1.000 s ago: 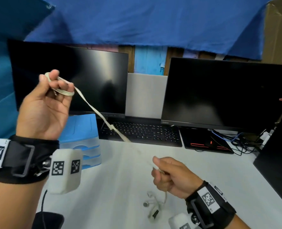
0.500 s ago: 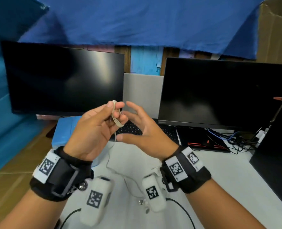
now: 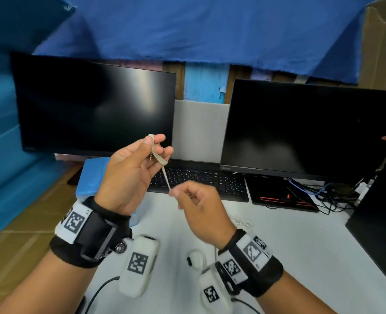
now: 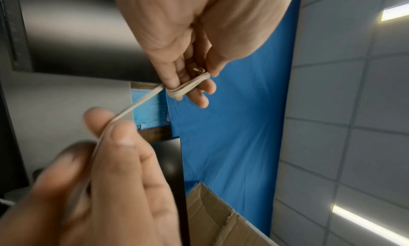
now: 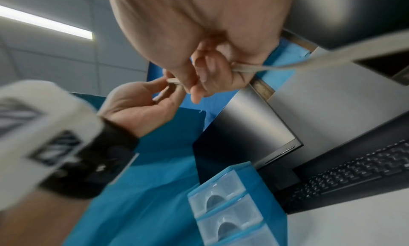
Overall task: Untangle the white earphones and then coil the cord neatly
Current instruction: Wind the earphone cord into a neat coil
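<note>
Bare left hand [image 3: 128, 175] and bare right hand [image 3: 201, 211], with bare arms behind them. Well back from the fingers of each hand, a wide black band round the wrist: left band [image 3: 90, 243] and right band [image 3: 266, 277].

On the left band, a white tag [image 3: 75, 222] with a black square pattern, a grey buckle [image 3: 107, 242] and a shiny round screw [image 3: 119, 247]. Hanging under it, a white rounded box [image 3: 140, 266] with the same kind of pattern. Thin black cable [image 3: 101, 291] out of the end farthest from the fingers.

On the right band, two white patterned tags [image 3: 252, 250]. Under it, a second white box [image 3: 212, 291], with a pattern and a second black cable [image 3: 244, 302] too.
</note>
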`<act>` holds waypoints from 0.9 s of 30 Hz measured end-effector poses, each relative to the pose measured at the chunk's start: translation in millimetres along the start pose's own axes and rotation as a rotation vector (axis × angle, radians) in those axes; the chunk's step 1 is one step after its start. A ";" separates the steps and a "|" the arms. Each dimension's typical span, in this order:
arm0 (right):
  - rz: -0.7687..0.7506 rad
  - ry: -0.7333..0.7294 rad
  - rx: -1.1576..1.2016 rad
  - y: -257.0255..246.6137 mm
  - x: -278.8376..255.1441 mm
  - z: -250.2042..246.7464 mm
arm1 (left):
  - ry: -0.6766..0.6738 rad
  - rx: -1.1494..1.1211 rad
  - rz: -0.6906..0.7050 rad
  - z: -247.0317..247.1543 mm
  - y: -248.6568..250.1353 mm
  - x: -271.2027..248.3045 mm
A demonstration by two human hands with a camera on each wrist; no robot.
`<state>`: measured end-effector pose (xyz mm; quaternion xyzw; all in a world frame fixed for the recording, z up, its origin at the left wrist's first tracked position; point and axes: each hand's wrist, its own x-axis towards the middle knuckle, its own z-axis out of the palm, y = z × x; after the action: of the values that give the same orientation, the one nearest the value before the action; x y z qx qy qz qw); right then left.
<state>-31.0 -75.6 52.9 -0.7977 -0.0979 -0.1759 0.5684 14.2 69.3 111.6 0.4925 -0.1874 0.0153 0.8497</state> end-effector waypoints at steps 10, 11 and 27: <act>-0.261 -0.062 0.066 -67.5 -17.3 -53.7 | -0.226 0.776 0.208 -15.9 -28.2 -2.0; -0.270 -0.004 0.079 -70.3 -7.8 -59.0 | -0.314 0.738 0.169 -11.4 -29.9 -6.9; -0.173 -0.383 -0.214 -58.3 -34.6 -26.9 | -0.130 0.330 0.233 -4.3 -3.1 -6.4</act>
<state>-88.1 -79.8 98.1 -0.8609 -0.2528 -0.0787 0.4344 10.2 72.3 105.1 0.6001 -0.2925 0.1123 0.7360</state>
